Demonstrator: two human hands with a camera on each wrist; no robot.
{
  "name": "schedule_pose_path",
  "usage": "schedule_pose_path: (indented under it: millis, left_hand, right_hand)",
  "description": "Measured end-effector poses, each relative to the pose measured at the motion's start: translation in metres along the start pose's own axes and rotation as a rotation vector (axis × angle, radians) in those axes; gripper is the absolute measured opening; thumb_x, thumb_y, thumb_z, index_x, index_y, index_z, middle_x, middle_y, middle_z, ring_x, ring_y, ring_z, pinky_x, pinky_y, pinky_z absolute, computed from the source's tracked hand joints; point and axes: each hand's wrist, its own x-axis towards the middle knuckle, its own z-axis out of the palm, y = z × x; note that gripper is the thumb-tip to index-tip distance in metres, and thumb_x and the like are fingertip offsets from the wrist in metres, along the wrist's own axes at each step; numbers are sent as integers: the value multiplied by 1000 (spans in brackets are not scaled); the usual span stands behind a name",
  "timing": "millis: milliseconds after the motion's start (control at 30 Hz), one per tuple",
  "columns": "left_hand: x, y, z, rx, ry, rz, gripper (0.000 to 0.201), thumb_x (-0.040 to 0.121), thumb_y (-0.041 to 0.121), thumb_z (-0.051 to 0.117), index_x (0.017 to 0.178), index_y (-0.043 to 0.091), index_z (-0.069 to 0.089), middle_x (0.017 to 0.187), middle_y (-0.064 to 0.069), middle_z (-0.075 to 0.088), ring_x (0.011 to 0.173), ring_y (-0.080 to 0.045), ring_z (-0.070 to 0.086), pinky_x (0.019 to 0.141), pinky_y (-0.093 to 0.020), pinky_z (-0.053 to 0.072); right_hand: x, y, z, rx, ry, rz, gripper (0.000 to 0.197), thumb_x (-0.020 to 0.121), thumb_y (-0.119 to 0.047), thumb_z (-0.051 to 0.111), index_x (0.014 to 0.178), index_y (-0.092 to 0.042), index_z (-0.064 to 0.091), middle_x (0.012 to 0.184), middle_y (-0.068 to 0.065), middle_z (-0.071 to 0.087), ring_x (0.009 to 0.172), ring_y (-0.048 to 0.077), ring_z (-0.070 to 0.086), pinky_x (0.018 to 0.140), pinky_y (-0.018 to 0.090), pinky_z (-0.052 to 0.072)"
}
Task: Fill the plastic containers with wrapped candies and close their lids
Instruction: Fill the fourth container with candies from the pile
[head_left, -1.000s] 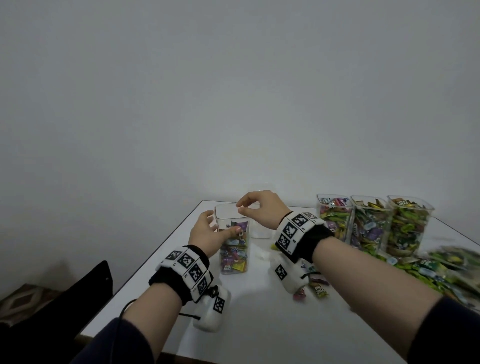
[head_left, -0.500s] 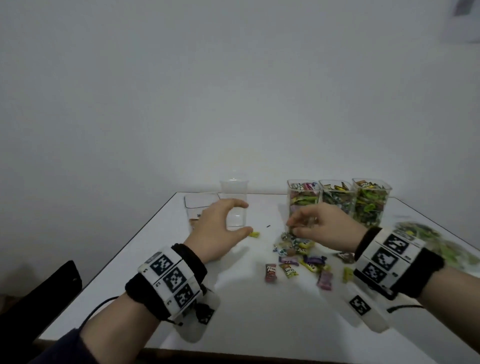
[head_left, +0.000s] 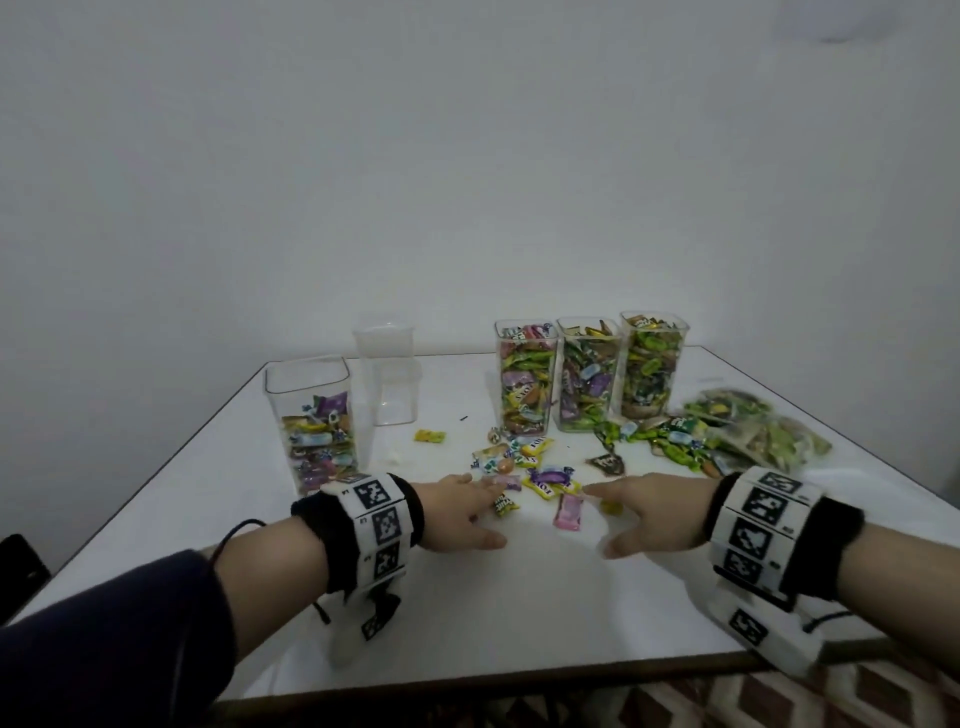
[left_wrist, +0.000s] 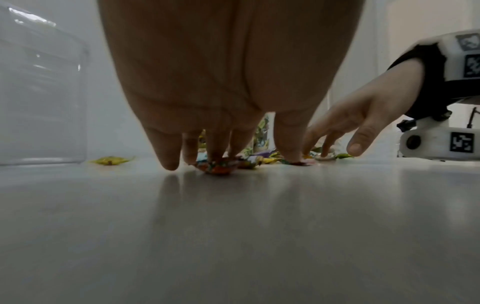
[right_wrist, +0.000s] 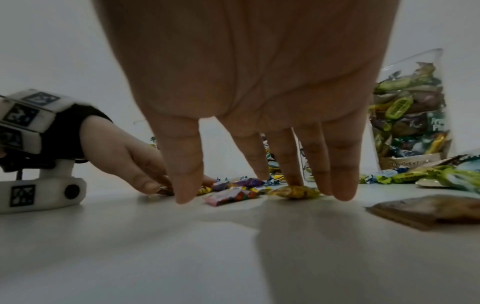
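While both the left hand (head_left: 462, 512) and the right hand (head_left: 649, 512) lie with fingers spread over the loose candies (head_left: 540, 475) on the table (head_left: 467, 613), they should, I think, sweep them together before scooping toward the half-full container (head_left: 311, 415) at the left.

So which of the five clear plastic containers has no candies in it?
The clear empty container at the back left, behind the half-filled one; the three on the right are full.

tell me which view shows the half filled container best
The head view: the half filled container stands whole at the table's left, candies inside and no lid on. The left wrist view catches only a blurred clear wall at its left edge; the right wrist view barely shows it.
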Motion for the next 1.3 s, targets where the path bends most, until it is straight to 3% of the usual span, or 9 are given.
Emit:
schedule_pose_path:
  millis: [167, 267, 400, 500, 667, 833, 1000, 1133, 1300]
  left_hand:
    - [23, -1, -4, -66, 89, 24, 74, 98, 42, 43, 153, 19, -1, 160, -5, 11, 145, -24, 12, 117, -34, 17]
    - [33, 0, -9, -114, 173, 45, 78, 94, 44, 50, 153, 19, 5, 160, -3, 11, 146, -23, 8, 118, -35, 13]
    - [47, -4, -15, -100, 187, 4, 82, 90, 48, 56, 153, 23, 9, 160, -2, 8, 146, -30, 3, 118, -36, 4]
    - [58, -8, -21, -73, 182, -51, 87, 86, 52, 60, 152, 29, 9, 160, -3, 6, 145, -34, 9, 118, -43, 12]
    - [65, -12, -20, -148, 172, -26, 82, 83, 49, 65, 150, 30, 23, 158, -4, 20, 140, -26, 30, 112, -36, 29]
    - [66, -11, -19, -165, 255, 4, 70, 78, 43, 73, 140, 31, 43, 139, -8, 44, 128, -25, 44, 102, -33, 39]
    - [64, -11, -21, -159, 347, 14, 51, 73, 37, 80, 119, 24, 63, 119, -4, 56, 112, -22, 52, 79, -22, 35]
    - [63, -12, -21, -230, 460, -2, 38, 74, 31, 79, 109, 22, 69, 109, -2, 65, 103, -18, 57, 73, -18, 36]
    - [61, -15, -22, -374, 646, -45, 25, 79, 28, 76, 101, 19, 74, 92, 3, 59, 93, -14, 56, 68, -12, 31]
  right_hand:
    - [18, -7, -1, 10, 55, 46, 81, 87, -55, 54, 148, -10, 22, 146, 11, 40, 131, 25, 40, 107, 32, 34]
    - [34, -12, -3, 11, 100, 59, 91, 83, -61, 56, 145, -5, 22, 139, 16, 45, 126, 30, 44, 104, 37, 39]
    - [57, -16, -9, 9, 106, 77, 105, 76, -59, 65, 150, -12, 9, 139, 16, 41, 125, 32, 44, 100, 35, 40]
    - [71, -15, -16, 40, 125, 78, 101, 75, -53, 70, 150, -19, 11, 140, 17, 38, 127, 34, 41, 102, 36, 39]
    - [84, -15, -27, 39, 162, -13, 76, 84, -40, 66, 148, -27, 27, 134, 11, 51, 122, 28, 48, 96, 29, 40]
    - [85, -15, -26, 77, 224, -106, 55, 83, -25, 70, 135, -21, 51, 124, 6, 62, 113, 23, 56, 82, 21, 39]
    - [83, -15, -27, 101, 264, -120, 40, 81, -20, 73, 119, -15, 64, 124, 5, 61, 113, 21, 56, 86, 22, 41]
    - [84, -14, -29, 147, 306, -121, 22, 76, -9, 75, 99, -8, 73, 108, 7, 69, 104, 19, 61, 69, 15, 36]
    - [82, -12, -30, 214, 410, -73, 19, 77, -7, 74, 95, -12, 75, 103, 6, 70, 97, 17, 64, 76, 21, 47]
